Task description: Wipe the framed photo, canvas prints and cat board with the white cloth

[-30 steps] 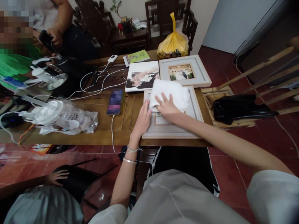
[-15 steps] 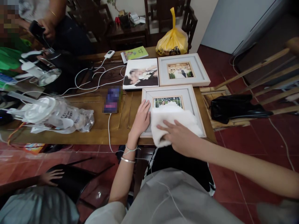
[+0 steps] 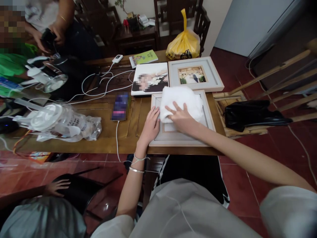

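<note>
Head view: two hands on a framed picture (image 3: 173,140) lying on the bench (image 3: 106,138).
The right hand (image 3: 182,119) pressed spread, flat fingers onto a white cloth (image 3: 180,97) beneath them, clasping nothing; the left hand (image 3: 150,127) lay open on the frame's edge, just left of those fingers.

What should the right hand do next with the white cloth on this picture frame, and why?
Probably draw the white cloth toward the near edge. The right hand presses it flat over the far half of the picture frame, whose near half lies uncovered, and the left hand steadies the left rail.
</note>
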Tool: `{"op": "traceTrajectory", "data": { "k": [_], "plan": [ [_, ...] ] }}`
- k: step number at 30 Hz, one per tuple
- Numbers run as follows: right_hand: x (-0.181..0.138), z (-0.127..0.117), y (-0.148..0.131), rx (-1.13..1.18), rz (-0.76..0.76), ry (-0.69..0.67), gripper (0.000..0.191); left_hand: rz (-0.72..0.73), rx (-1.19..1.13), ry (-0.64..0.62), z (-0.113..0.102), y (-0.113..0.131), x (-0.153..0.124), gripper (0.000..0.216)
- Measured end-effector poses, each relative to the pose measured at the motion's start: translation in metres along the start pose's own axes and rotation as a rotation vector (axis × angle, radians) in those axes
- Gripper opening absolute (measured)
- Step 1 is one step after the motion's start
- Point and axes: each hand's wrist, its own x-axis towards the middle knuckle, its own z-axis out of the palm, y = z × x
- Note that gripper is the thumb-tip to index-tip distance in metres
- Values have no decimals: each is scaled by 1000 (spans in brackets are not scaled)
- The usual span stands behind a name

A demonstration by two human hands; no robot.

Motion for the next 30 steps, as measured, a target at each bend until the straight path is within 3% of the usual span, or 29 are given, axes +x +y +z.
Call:
{"op": "traceTrajectory", "data": {
  "k": [3, 6, 9, 13, 22, 26, 30],
  "plan": [
    [-56, -16, -11, 65, -149, -121, 58, -5, -2, -1, 0, 0, 0, 48],
    [-107, -33, -14, 177, -312, -155, 51, -13, 3, -6, 0, 0, 0, 48],
    [-132, -38, -8, 235, -311, -141, 49, -17, 0, -13, -1, 2, 1, 48],
    [-118, -24, 11, 167, -148, -77, 51, -17, -1, -27, -3, 3, 1, 49],
    [-31, 6, 82, -47, 131, 204, 64, -5, 6, -23, -4, 2, 0, 48],
    [-32, 9, 65, -98, 118, 134, 58, -7, -1, -14, -3, 2, 1, 48],
    [-76, 3, 26, -128, 40, -13, 48, -13, -5, -9, -3, 3, 1, 48]
  ]
}}
